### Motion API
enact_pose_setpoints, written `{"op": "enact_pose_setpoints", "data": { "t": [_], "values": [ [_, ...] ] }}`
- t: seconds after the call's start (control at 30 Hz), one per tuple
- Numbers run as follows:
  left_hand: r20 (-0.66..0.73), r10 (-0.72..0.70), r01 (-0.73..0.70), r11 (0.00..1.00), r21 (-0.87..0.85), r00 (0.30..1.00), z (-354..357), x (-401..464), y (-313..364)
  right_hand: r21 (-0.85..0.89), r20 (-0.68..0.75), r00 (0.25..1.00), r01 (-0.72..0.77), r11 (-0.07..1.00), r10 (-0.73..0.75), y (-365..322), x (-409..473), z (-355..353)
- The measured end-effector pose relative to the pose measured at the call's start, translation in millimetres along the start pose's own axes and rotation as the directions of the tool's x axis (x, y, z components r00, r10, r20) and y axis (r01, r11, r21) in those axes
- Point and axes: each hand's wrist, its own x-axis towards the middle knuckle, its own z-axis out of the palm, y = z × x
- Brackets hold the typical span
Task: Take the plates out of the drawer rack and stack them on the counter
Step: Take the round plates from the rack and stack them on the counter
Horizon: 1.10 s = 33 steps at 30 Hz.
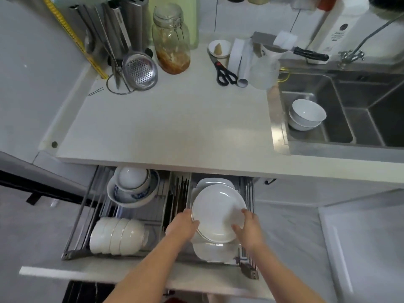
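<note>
A white plate point(215, 209) tilts up out of the right side of the pulled-out drawer rack point(72, 235). My left hand point(182, 226) grips its left rim, and my right hand point(249, 229) holds its right rim with the fingers curled over the edge. Behind it more white plates point(209, 182) stand in the rack, and another plate point(211, 253) lies low in front, partly hidden by my arms. The white counter point(170, 127) lies above the drawer with no plate on it.
Stacked bowls point(133, 186) and a row of white bowls point(118, 236) fill the rack's left side. At the counter's back stand a glass jar point(171, 38), a strainer point(140, 71), scissors point(224, 72) and a small dish point(219, 48). The sink point(341, 110) at right holds two bowls point(306, 114).
</note>
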Motion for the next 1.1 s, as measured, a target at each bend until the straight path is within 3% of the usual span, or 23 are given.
{"op": "enact_pose_setpoints", "data": {
  "t": [0.43, 0.8, 1.1],
  "values": [
    [-0.072, -0.059, 0.061, 0.998, 0.016, 0.996, 18, 55, 17, 0.144, -0.022, 0.981, -0.190, 0.971, 0.195, 11, 55, 14],
    [-0.205, -0.082, 0.062, 0.993, -0.100, 0.975, 24, 74, 11, 0.292, -0.098, 0.958, -0.232, 0.928, 0.270, 15, 64, 19],
    [-0.232, -0.094, 0.054, 0.984, -0.172, 0.968, 16, 68, 15, 0.301, -0.130, 0.945, -0.251, 0.920, 0.301, 11, 52, 14]
  ]
}}
